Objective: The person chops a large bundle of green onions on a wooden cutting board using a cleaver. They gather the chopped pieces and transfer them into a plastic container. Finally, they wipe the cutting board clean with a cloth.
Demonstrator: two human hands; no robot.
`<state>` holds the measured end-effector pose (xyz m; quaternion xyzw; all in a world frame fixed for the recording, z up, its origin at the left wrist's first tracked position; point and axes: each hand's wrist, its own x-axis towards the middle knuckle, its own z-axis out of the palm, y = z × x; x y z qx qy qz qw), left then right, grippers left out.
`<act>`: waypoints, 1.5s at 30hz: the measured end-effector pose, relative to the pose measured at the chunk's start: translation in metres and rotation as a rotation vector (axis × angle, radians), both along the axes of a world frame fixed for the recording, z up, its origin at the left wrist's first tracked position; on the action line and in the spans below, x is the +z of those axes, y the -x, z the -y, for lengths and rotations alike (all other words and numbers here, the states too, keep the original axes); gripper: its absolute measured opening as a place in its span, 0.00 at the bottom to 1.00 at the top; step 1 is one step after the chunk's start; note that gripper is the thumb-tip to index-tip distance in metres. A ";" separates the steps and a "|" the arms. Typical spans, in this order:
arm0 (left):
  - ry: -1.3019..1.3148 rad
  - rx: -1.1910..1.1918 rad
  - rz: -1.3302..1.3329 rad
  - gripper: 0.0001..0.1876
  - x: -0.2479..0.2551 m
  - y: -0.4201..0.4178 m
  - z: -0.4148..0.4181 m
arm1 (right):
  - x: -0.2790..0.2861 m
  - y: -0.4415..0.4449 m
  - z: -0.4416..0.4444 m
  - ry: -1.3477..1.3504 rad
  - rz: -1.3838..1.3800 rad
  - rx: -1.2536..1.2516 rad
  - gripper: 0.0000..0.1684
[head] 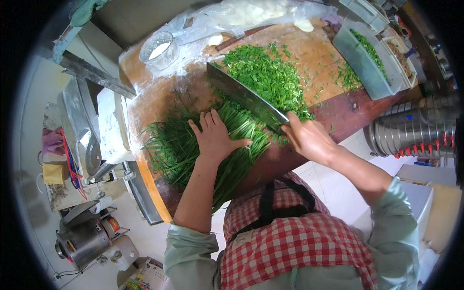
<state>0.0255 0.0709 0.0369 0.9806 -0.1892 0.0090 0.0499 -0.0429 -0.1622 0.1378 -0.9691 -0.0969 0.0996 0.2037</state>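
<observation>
My left hand [214,137] rests on a thick heap of long green chives [174,152], fingers and thumb spread apart. The handle of a broad cleaver [250,96] is gripped in my right hand [310,137]. Its blade slants across the wooden board, between the uncut chives and a pile of chopped greens [266,72]. Short cut pieces lie along the blade near the handle. Whether the edge touches the board cannot be seen. Some long stalks hang over the front edge of the worktable [337,117].
A clear bowl of white powder [159,49] stands at the back left on the floured surface. Plastic sheeting [250,16] covers pale pieces behind. At the right are a plastic bin [362,69] with chopped greens and a stack of metal steamers [409,127]. A metal post [98,74] rises at left.
</observation>
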 end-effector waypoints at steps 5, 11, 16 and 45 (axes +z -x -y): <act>0.017 0.026 -0.125 0.59 0.002 -0.002 0.008 | -0.020 -0.006 -0.020 -0.041 -0.048 0.075 0.12; 0.072 0.051 -0.114 0.52 0.004 0.004 0.021 | -0.029 -0.046 -0.033 -0.021 -0.065 0.094 0.13; 0.115 0.070 -0.131 0.59 -0.009 0.005 0.009 | -0.016 0.014 -0.008 0.063 -0.249 0.032 0.13; 0.090 0.087 0.006 0.51 0.004 -0.011 0.015 | 0.015 0.018 -0.022 0.010 -0.020 0.002 0.08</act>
